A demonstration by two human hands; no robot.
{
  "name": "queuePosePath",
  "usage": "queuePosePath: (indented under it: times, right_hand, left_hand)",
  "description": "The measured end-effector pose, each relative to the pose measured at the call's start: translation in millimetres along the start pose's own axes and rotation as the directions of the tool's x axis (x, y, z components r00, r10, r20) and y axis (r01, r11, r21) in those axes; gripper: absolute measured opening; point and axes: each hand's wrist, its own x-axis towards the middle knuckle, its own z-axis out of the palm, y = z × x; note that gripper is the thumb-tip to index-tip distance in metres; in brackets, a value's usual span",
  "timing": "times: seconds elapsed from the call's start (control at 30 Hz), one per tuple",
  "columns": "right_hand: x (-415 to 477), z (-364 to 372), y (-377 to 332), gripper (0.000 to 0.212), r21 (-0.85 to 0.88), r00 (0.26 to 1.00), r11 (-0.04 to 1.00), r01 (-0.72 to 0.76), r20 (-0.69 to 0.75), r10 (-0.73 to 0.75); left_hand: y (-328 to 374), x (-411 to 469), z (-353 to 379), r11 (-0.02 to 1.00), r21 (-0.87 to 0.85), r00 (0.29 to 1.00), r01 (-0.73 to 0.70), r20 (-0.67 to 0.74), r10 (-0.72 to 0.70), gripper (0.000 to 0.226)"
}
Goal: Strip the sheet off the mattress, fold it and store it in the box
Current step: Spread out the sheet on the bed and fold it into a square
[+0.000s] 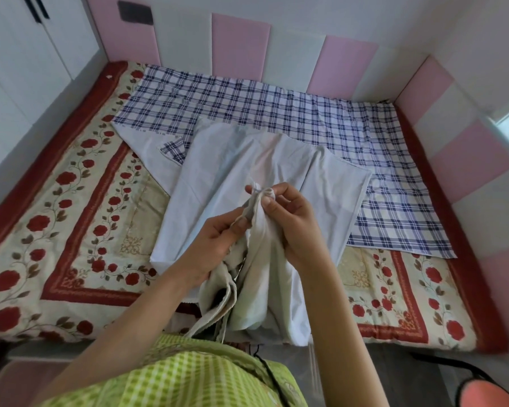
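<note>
A blue-and-white checked sheet (276, 113) lies partly pulled back on the mattress (71, 207), its pale underside (247, 165) turned up toward me. My left hand (215, 245) and my right hand (288, 218) meet above the near edge of the bed. Both pinch bunched corners of the sheet, which hangs down between my arms in grey-white folds (256, 283). No box is in view.
The mattress has a cream cover with red roses and a red border (80, 107). Pink and white padded panels (344, 63) line the walls around the bed. A white wardrobe (27, 48) stands at the left. An orange object (488, 395) sits at the bottom right.
</note>
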Motion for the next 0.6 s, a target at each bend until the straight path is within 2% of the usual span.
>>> queuePosePath:
  times: [0.13, 0.3, 0.4, 0.53, 0.6]
  right_hand:
    - [-0.5, 0.6, -5.7, 0.012, -0.03, 0.998, 0.999, -0.014, 0.067, 0.016]
    - [2.6, 0.6, -0.2, 0.008, -0.01, 1.0, 1.0, -0.006, 0.023, 0.006]
    - [4.9, 0.5, 2.5, 0.024, -0.143, 0.998, 0.989, -0.039, -0.061, 0.031]
    - [4.1, 5.6, 6.9, 0.015, -0.311, 0.989, 0.95, -0.016, -0.147, -0.031]
    - [4.0, 8.9, 8.9, 0.011, -0.365, 0.978, 0.931, 0.015, -0.187, -0.089]
  left_hand:
    - [-3.4, 2.5, -4.1, 0.999, 0.033, 0.999, 0.024, 0.02, -0.025, 0.04]
    - [-3.7, 0.8, -1.7, 1.0, 0.03, 1.0, -0.005, 0.0, 0.005, 0.026]
    - [-2.9, -0.1, 0.9, 0.995, 0.09, 0.999, -0.048, -0.013, 0.05, 0.026]
    - [-1.6, -1.1, 4.8, 0.989, 0.137, 0.997, -0.057, -0.052, 0.064, 0.024]
    - [-0.6, -1.5, 5.4, 0.98, 0.183, 0.995, -0.08, -0.052, 0.091, 0.038]
